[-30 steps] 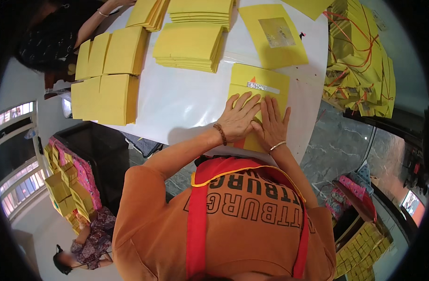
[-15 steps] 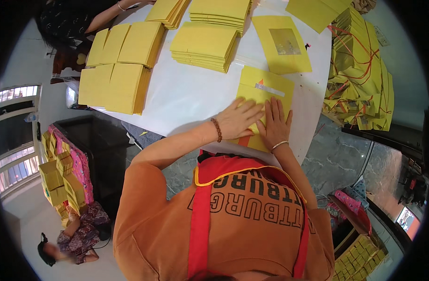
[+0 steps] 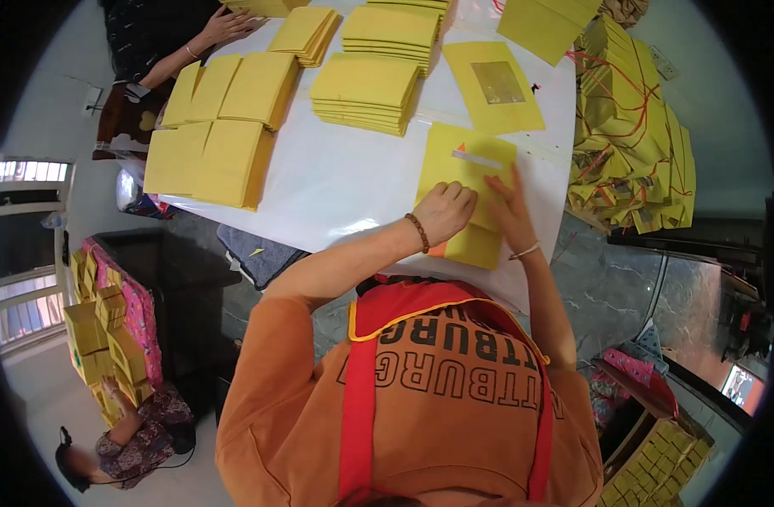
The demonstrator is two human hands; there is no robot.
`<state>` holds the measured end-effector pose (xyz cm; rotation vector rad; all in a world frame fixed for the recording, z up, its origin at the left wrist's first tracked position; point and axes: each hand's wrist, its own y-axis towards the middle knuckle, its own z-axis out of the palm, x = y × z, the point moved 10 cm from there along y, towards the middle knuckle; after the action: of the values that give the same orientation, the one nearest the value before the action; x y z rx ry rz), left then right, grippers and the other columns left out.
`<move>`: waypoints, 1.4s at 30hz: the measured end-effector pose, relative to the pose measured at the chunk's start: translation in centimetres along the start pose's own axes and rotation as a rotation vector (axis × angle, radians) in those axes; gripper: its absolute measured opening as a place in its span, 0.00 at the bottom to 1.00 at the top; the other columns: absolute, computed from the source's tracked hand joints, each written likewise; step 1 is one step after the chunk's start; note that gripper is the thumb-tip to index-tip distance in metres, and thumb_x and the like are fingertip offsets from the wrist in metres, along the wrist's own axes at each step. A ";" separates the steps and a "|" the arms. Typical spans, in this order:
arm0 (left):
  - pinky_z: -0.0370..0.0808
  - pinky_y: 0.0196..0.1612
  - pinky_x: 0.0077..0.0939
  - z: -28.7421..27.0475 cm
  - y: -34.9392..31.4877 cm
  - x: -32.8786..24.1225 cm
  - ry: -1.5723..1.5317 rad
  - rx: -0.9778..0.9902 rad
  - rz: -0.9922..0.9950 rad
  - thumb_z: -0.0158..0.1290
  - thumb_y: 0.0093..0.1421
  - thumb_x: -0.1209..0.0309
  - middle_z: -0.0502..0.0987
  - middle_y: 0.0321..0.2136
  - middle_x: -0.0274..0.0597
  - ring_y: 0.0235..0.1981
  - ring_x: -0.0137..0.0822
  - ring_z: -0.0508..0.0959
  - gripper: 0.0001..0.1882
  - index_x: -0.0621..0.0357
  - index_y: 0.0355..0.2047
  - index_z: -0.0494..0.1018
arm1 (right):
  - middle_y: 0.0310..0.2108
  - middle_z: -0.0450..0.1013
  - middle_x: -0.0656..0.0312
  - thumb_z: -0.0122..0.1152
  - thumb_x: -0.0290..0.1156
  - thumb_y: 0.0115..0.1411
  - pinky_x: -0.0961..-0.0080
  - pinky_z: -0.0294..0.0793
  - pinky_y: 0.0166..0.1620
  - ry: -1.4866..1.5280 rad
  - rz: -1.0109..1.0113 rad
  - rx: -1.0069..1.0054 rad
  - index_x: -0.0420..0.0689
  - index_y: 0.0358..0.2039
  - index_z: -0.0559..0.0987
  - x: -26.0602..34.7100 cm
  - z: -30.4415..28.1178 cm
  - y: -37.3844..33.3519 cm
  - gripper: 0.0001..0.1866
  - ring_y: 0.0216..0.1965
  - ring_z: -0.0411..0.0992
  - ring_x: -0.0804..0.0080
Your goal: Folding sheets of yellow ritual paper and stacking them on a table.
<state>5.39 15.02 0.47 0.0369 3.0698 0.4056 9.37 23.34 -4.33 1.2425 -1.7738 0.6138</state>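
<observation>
A flat yellow paper bag (image 3: 480, 241) lies on the white-covered table in front of me, with a pale strip and orange marks on its face. My left hand (image 3: 446, 211), a beaded bracelet at its wrist, is closed over the bag's middle with the fingers curled in. What is in those fingers, if anything, stays hidden. Over the bag's right side is my right hand (image 3: 512, 211), slightly blurred, its fingers apart and no object visible in it. Just beyond lies another yellow sheet or bag (image 3: 463, 72) with a greyish window.
Stacks of folded yellow paper (image 3: 361, 89) stand on the table (image 3: 319, 182), more at its left (image 3: 209, 160). A large red-tied yellow bundle (image 3: 636, 127) is at the right. A co-worker's hand (image 3: 226, 27) rests at the far left; another person (image 3: 142, 431) sits lower left.
My left hand has gone from lying flat with spread fingers to curled closed. My right hand has lifted and its fingers have bent. The far co-worker's hand now shows on the table.
</observation>
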 end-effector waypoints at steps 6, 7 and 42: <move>0.68 0.34 0.31 -9.6 0.6 5.5 -0.207 -0.251 -0.017 0.50 0.44 0.76 0.73 0.31 0.37 0.36 0.36 0.72 0.22 0.55 0.43 0.72 | 0.54 0.64 0.53 0.50 0.24 0.59 0.74 0.59 0.55 0.707 0.157 -0.469 0.41 0.55 0.64 0.7 -7.1 -1.5 0.22 0.57 0.60 0.70; 0.67 0.37 0.32 -13.1 0.8 6.7 -0.114 -0.343 -0.027 0.50 0.44 0.77 0.74 0.34 0.36 0.38 0.36 0.72 0.22 0.53 0.43 0.73 | 0.50 0.67 0.54 0.49 0.24 0.60 0.75 0.61 0.54 0.629 0.137 -0.500 0.40 0.55 0.64 0.5 -7.8 -2.0 0.21 0.54 0.63 0.71; 0.47 0.57 0.55 -1.4 -5.0 26.1 -0.043 0.056 -0.488 0.51 0.47 0.75 0.57 0.58 0.36 0.60 0.43 0.54 0.35 0.37 0.57 0.58 | 0.51 0.67 0.66 0.56 0.37 0.55 0.63 0.58 0.55 -0.373 -0.365 -0.084 0.54 0.45 0.75 8.8 7.8 16.9 0.16 0.56 0.61 0.67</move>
<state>-20.84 10.58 -0.60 -0.6735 2.9026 0.2823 -10.22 19.35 0.59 1.6493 -1.7780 0.0996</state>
